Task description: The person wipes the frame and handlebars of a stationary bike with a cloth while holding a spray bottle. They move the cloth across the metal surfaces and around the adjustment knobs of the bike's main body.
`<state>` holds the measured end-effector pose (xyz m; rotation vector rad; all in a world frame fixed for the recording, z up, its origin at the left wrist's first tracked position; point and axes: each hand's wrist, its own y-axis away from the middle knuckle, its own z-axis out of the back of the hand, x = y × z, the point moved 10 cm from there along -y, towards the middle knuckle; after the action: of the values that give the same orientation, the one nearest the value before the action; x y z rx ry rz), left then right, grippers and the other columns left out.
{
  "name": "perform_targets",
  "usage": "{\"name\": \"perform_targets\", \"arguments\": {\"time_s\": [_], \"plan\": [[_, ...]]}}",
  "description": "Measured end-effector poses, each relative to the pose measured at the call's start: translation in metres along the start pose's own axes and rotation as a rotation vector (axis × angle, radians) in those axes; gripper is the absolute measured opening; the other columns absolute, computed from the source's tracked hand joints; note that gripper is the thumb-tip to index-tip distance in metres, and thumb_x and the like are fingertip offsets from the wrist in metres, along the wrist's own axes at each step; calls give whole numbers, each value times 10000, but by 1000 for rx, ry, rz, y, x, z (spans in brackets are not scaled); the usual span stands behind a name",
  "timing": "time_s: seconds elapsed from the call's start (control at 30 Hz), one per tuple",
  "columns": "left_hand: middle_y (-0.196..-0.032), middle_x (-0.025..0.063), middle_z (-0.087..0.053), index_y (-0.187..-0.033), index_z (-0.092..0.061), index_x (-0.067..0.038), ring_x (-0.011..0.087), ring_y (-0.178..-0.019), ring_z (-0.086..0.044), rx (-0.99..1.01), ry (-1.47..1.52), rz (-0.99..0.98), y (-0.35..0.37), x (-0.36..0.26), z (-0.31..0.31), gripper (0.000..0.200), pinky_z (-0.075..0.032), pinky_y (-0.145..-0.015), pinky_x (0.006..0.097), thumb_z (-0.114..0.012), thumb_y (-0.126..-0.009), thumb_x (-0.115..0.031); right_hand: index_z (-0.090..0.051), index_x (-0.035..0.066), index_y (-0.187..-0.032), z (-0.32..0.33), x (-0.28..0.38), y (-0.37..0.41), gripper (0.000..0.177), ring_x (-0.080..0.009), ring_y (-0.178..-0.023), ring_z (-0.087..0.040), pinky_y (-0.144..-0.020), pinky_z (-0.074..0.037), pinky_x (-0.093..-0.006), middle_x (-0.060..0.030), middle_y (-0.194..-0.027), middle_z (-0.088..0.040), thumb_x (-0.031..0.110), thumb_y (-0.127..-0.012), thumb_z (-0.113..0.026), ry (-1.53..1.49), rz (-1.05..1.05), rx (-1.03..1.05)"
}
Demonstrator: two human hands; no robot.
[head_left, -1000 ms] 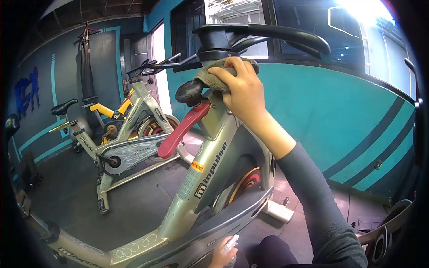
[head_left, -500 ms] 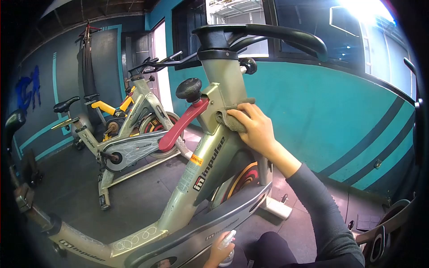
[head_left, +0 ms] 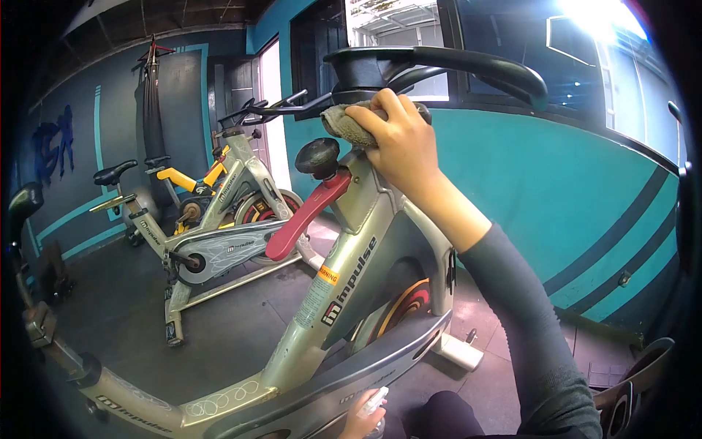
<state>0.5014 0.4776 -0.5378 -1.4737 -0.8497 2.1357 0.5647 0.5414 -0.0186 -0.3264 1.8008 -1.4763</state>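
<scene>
My right hand (head_left: 404, 139) is closed on a grey-green cloth (head_left: 348, 126), which it presses against the handlebar post just under the black handlebar (head_left: 468, 60) of an exercise bike (head_left: 311, 322). Below the cloth are a black knob (head_left: 317, 157) and a red lever (head_left: 307, 216) on the bike's frame. Low in the view, my left hand (head_left: 358, 418) is wrapped round a spray bottle; its white spray head (head_left: 375, 400) shows, while most of the bottle is hidden.
A second grey exercise bike (head_left: 219, 252) stands to the left, with a yellow one (head_left: 175, 178) behind it. Behind the near bike runs a teal wall (head_left: 526, 197) with windows above. Part of another machine (head_left: 643, 373) shows at the lower right.
My right hand has moved the cloth up the post, from the side of the frame joint to just below the handlebar. My left hand stays low with the spray bottle.
</scene>
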Motion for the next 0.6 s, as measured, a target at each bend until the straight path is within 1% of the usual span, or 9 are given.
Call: {"name": "perform_targets", "arguments": {"time_s": [0.03, 0.1, 0.2, 0.23, 0.33, 0.37, 0.43, 0.57, 0.6], "plan": [[-1212, 189, -599, -1185, -618, 33, 288, -944, -660, 17, 84, 104, 1, 10, -3, 406, -560, -793, 360, -545, -785, 12, -668, 203, -1052, -1, 1, 3, 506, -269, -913, -564, -629, -559, -350, -52, -982, -530, 49, -575, -739, 10, -2, 22], [-1194, 185, -603, -1192, -616, 31, 271, -902, -669, -5, 26, 41, -4, 2, -2, 418, -559, -786, 357, -553, -779, 5, -658, 204, -1079, -2, 4, 11, 538, -287, -953, -548, -621, -564, -351, -65, -1024, -527, 51, -570, -742, 30, -13, 61], [-1175, 180, -608, -1196, -616, 26, 262, -874, -670, -49, -12, -11, -3, -1, -1, 423, -556, -771, 357, -561, -778, -11, -672, 201, -1121, -5, 3, 34, 537, -283, -942, -540, -692, -525, -375, -61, -1009, -547, 18, -615, -678, -24, -77, 105], [-1169, 179, -609, -1197, -617, 24, 262, -871, -668, -68, -12, -23, -2, -1, -1, 422, -554, -766, 358, -563, -780, -17, -645, 210, -1136, -6, -3, 44, 581, -298, -965, -533, -661, -563, -375, -81, -1069, -533, 37, -586, -718, -28, -92, 110], [-1153, 180, -610, -1196, -619, 17, 264, -848, -662, -111, -14, -96, -2, -11, 2, 414, -548, -768, 358, -573, -788, -36, -640, 214, -1176, 1, -6, 67, 618, -283, -945, -541, -678, -550, -379, -70, -1037, -544, 23, -591, -692, -105, -166, 128], [-1146, 180, -611, -1197, -619, 15, 266, -848, -660, -65, -29, -85, -5, -10, 0, 413, -545, -775, 359, -576, -790, -39, -645, 201, -1189, 3, -6, 76, 636, -272, -904, -550, -689, -537, -370, -59, -1002, -555, 12, -581, -668, -111, -171, 132], [-1132, 178, -612, -1198, -619, 12, 268, -846, -655, 26, -52, -57, -9, -11, -5, 411, -539, -788, 362, -581, -792, -44, -659, 187, -1163, 6, -1, 101, 622, -270, -900, -557, -701, -535, -370, -56, -1003, -566, 4, -569, -664, -125, -139, 182], [-1147, 175, -603, -1217, -607, 9, 268, -876, -649, 62, -80, 38, -11, -14, -14, 427, -533, -814, 364, -585, -795, -49, -682, 160, -1109, 15, 21, 119, 581, -270, -921, -579, -733, -534, -372, -61, -1018, -582, -2, -552, -667, -170, -25, 263], [-1153, 175, -599, -1223, -602, 9, 269, -882, -647, 70, -70, 44, -12, -16, -14, 429, -533, -817, 364, -584, -798, -47, -684, 163, -1102, 14, 20, 115, 575, -272, -934, -584, -737, -535, -372, -64, -1025, -586, -5, -552, -668, -172, -43, 251]]}}
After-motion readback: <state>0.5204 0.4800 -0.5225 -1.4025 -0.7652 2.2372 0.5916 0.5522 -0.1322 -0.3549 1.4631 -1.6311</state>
